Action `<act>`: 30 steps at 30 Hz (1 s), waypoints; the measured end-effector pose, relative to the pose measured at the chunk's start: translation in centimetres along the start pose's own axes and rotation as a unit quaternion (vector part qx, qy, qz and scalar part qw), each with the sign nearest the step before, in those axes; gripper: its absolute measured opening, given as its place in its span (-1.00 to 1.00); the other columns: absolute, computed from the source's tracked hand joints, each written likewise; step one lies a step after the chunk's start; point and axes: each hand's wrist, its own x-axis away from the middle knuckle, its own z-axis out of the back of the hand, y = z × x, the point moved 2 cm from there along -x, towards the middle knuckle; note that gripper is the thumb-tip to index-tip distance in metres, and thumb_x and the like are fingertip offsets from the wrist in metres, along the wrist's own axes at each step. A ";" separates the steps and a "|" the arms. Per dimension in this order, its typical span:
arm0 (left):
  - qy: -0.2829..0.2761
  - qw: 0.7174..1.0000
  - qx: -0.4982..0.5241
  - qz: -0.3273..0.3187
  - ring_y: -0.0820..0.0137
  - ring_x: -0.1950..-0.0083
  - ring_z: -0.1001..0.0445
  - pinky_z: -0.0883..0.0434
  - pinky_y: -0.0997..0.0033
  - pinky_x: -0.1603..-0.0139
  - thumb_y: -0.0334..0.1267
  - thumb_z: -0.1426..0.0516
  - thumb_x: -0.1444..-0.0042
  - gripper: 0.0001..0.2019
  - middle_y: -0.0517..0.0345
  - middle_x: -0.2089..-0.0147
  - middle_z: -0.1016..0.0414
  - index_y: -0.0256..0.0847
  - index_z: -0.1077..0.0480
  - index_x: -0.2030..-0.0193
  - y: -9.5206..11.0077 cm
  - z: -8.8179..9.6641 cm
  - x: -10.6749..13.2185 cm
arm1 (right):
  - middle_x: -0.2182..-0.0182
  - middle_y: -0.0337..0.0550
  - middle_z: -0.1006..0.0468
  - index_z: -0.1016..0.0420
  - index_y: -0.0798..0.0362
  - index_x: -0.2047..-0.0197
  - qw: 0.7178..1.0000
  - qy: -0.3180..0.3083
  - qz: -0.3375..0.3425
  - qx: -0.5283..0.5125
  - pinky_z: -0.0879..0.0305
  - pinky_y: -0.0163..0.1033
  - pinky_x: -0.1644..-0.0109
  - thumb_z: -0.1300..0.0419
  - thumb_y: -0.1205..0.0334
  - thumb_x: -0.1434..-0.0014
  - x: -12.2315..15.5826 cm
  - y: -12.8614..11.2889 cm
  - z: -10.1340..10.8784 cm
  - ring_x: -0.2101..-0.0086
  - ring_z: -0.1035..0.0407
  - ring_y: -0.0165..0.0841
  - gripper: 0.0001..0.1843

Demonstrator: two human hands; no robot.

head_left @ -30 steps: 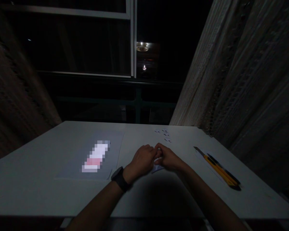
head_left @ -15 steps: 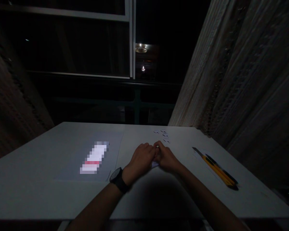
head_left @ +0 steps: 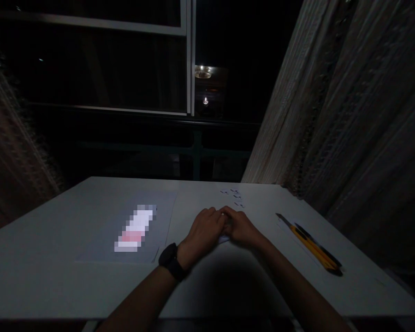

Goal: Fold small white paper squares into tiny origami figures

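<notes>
My left hand point(head_left: 204, 230), with a black watch point(head_left: 169, 259) on its wrist, is closed, and its fingertips meet those of my right hand point(head_left: 241, 229) over the middle of the white table point(head_left: 200, 295). The fingers of my right hand are bent inward in a pinch. A pale edge of a small piece of paper point(head_left: 223, 239) shows under and between the two hands; most of it is hidden by them. Just beyond the hands lie several small paper pieces with dark marks point(head_left: 237, 197).
To the left, a lit phone with a blurred screen point(head_left: 136, 228) rests on a large paper sheet point(head_left: 103, 246). On the right lie a yellow utility knife point(head_left: 313, 246) and a dark pen point(head_left: 320, 244) over some paper. Curtains point(head_left: 283, 115) flank a dark window behind the table.
My hands stay together at the same spot with small finger movements; the right index finger is lower and flatter than before. The view has shifted slightly.
</notes>
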 end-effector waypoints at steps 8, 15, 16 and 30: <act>-0.014 1.000 0.002 -0.017 0.27 0.18 -0.29 -0.23 0.24 0.19 -0.47 0.01 -0.06 -0.83 0.02 0.25 -0.38 -0.25 -0.29 0.21 0.2 0.3 0.0 | 0.56 -0.32 -0.43 -0.36 0.02 0.34 0.999 0.039 0.019 0.024 -0.16 -0.36 0.40 -0.05 0.52 0.17 0.0 -0.4 0.1 0.50 -0.30 -0.41 -0.70; 0.045 0.983 0.146 0.101 0.33 0.24 -0.34 -0.25 0.34 0.20 -0.30 0.02 -0.11 -0.83 0.04 0.29 -0.43 -0.23 -0.37 0.25 -1.4 0.1 0.0 | 0.26 -0.16 -0.49 -0.39 0.02 0.17 0.993 0.062 0.014 -0.099 -0.23 -0.20 0.08 -0.26 0.32 0.13 -0.3 0.4 1.6 0.20 -0.36 -0.29 -0.63; 0.058 0.967 0.204 0.140 0.37 0.28 -0.36 -0.26 0.38 0.24 -0.25 0.04 -0.14 -0.79 0.06 0.34 -0.44 -0.23 -0.39 0.33 -2.0 -0.2 0.0 | 0.18 -0.12 -0.46 -0.38 0.01 0.15 0.987 0.089 0.011 -0.135 -0.21 -0.16 0.02 -0.26 0.27 0.10 -0.4 0.7 1.9 0.12 -0.33 -0.27 -0.63; 0.065 0.726 0.601 0.328 0.54 0.65 -0.23 -0.14 0.55 0.63 -0.05 -0.12 0.07 -0.67 0.18 0.65 -0.35 -0.35 -0.40 0.48 -4.1 -3.5 -0.1 | 0.18 -0.10 -0.43 -0.49 0.00 0.21 0.968 0.107 0.002 -0.225 -0.25 -0.13 0.05 -0.32 0.16 0.14 -0.4 1.9 -1.1 0.13 -0.32 -0.25 -0.65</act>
